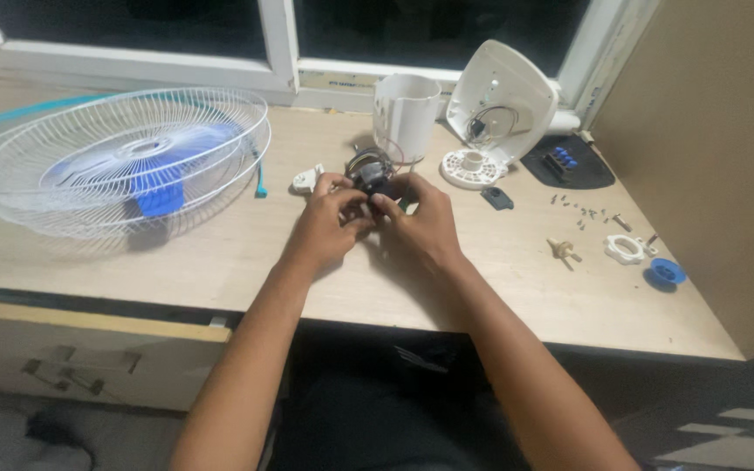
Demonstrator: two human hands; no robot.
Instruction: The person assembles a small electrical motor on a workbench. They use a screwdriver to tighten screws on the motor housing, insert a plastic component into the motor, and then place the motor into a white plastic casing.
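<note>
At the middle of the pale wooden worktable [220, 262], just in front of the window, both hands meet around a small dark fan motor with copper windings and thin wires [372, 172]. The left hand [326, 225] has its fingers curled closed on the motor's left side, and the right hand [421, 222] grips the right side with thumb and fingertips pressed against the dark casing. The motor is held just above the tabletop, between the two hands.

Just behind it stands a white cylindrical plastic housing [406, 113], and to its right a white rounded plastic back cover [503, 105] leans upright with wires showing inside. A small white plastic piece [307, 179] lies just beside the left hand. Far to the left rest white wire fan guards [124, 161] with a blue blade [163, 187] inside. To the right lie scattered small screws [582, 212], a white ring nut [626, 249] and a blue round cap [665, 273].
</note>
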